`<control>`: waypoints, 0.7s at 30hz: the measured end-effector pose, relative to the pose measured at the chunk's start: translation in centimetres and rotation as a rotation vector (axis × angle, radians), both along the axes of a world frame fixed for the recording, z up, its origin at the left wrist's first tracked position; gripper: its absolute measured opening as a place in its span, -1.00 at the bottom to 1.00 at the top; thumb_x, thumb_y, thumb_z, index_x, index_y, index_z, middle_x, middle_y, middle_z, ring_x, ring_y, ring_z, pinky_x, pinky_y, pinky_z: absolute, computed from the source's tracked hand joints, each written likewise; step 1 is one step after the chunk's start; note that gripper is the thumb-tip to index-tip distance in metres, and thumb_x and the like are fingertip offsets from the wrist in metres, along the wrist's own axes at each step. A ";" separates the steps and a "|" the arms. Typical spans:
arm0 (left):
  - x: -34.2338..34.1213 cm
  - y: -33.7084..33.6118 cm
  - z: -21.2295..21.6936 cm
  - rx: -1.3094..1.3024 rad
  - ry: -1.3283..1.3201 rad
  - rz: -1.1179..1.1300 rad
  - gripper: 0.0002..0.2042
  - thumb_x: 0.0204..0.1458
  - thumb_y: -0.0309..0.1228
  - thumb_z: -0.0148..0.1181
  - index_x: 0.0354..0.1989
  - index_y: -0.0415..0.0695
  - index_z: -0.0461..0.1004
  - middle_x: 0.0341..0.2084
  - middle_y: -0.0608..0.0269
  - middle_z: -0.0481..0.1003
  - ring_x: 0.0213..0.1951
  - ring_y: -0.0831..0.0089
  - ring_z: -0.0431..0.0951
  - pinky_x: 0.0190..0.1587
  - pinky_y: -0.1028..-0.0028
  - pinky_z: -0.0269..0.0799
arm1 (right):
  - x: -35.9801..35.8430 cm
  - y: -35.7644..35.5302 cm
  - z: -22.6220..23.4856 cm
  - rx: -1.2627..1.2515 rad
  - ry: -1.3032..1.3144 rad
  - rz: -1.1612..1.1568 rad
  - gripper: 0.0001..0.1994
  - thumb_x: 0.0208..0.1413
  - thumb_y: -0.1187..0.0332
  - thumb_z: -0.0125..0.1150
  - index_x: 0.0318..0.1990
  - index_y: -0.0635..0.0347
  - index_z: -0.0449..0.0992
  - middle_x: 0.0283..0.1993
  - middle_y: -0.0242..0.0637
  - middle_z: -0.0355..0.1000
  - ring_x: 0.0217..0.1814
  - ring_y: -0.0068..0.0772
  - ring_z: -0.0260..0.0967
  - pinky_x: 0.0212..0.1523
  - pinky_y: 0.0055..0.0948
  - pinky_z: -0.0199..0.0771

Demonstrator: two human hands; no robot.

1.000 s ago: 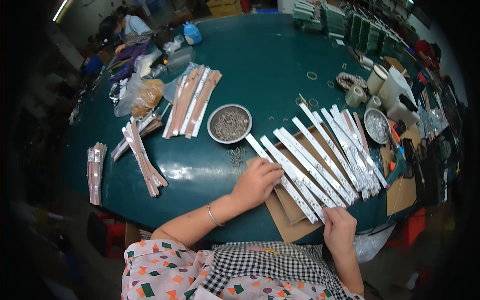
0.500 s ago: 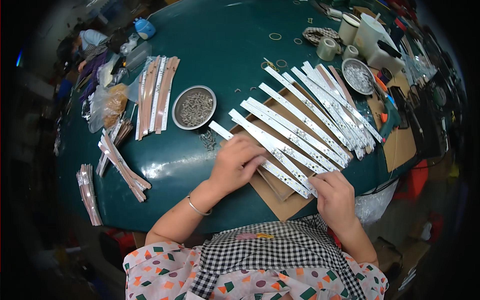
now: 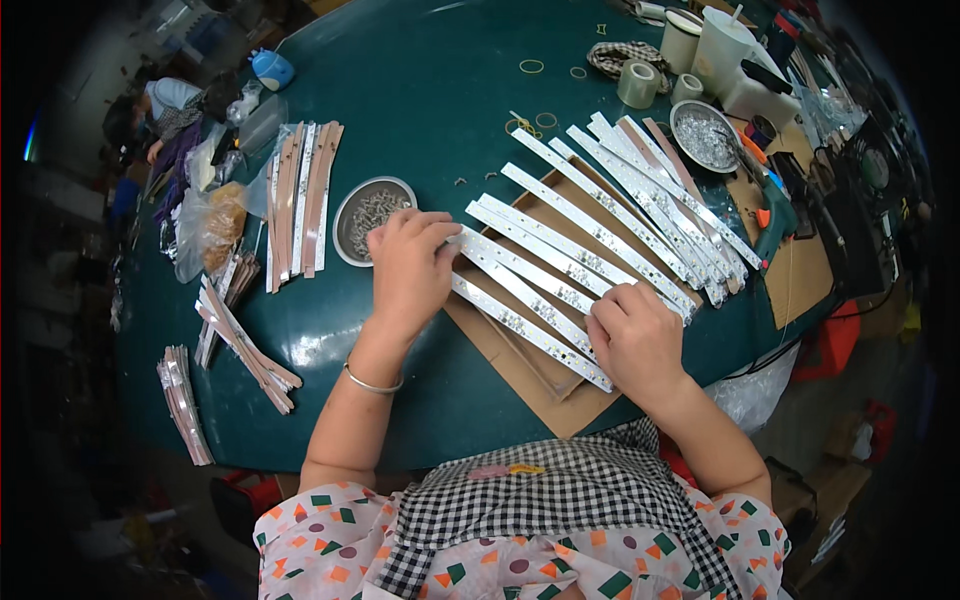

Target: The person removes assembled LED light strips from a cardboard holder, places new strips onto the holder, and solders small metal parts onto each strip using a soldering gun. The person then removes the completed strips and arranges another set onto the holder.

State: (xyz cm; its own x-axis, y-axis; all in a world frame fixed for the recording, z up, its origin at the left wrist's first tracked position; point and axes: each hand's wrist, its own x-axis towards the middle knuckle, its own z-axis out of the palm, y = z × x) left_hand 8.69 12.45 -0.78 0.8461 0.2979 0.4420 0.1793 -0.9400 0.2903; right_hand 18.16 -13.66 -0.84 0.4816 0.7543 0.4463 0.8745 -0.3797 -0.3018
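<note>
Slim white LED strips [image 3: 530,322] lie fanned side by side over a shallow cardboard tray [image 3: 545,370]. My left hand [image 3: 412,268] is at the right rim of a metal bowl [image 3: 345,222] of small screw-like metal parts, covering part of it. Its fingers are bent and closed beside the left end of a strip, and what they hold is hidden. Over the right part of the fan, my right hand [image 3: 640,335] has its curled fingers closed on the end of one LED strip.
Bundled strips [image 3: 303,200] lie left of the bowl, with smaller bundles [image 3: 180,405] nearer the left edge. Back right are a second metal bowl [image 3: 680,130], tape rolls [image 3: 638,85], and a green-handled tool [image 3: 775,230]. Another person [image 3: 172,105] is at the far left.
My left hand has moved left and away from me, from the strips to the bowl's rim. My right hand has shifted slightly left and farther away. The whole view has shifted a little.
</note>
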 end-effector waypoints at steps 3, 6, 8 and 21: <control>-1.5 -0.3 0.5 -0.051 -0.067 0.106 -0.85 -0.09 -0.52 0.31 -0.29 -0.13 0.62 -0.29 0.22 0.60 -0.18 0.28 0.56 -0.18 0.37 0.41 | 0.3 0.3 0.0 0.011 0.000 -0.030 -0.88 -0.21 0.50 0.32 -0.56 0.15 0.45 -0.44 -0.35 0.36 -0.36 -0.33 0.37 -0.54 -0.36 0.42; -3.2 -1.2 0.1 -0.275 0.029 0.256 -0.85 -0.09 -0.51 0.34 -0.30 -0.18 0.61 -0.41 0.16 0.60 -0.38 0.35 0.60 -0.37 0.46 0.45 | 0.5 0.5 -0.1 0.032 -0.001 -0.031 -0.88 -0.21 0.49 0.32 -0.56 0.14 0.45 -0.45 -0.36 0.37 -0.36 -0.33 0.39 -0.54 -0.35 0.43; -3.2 -1.7 -0.7 -0.353 -0.028 0.219 -0.84 -0.10 -0.52 0.37 -0.30 -0.21 0.60 -0.47 0.13 0.59 -0.44 0.40 0.59 -0.34 0.47 0.47 | 0.6 0.6 0.0 0.036 0.034 -0.050 -0.88 -0.21 0.48 0.33 -0.55 0.13 0.47 -0.45 -0.37 0.37 -0.35 -0.31 0.41 -0.52 -0.34 0.45; -3.0 -2.8 0.5 -0.361 0.060 -0.195 -0.62 -0.33 -0.50 0.47 -0.21 -0.09 0.63 -0.23 0.22 0.51 -0.13 0.25 0.44 -0.09 0.34 0.41 | 0.2 0.5 -0.1 0.065 0.078 -0.093 -0.87 -0.22 0.46 0.37 -0.54 0.14 0.48 -0.46 -0.34 0.38 -0.36 -0.26 0.42 -0.44 -0.30 0.46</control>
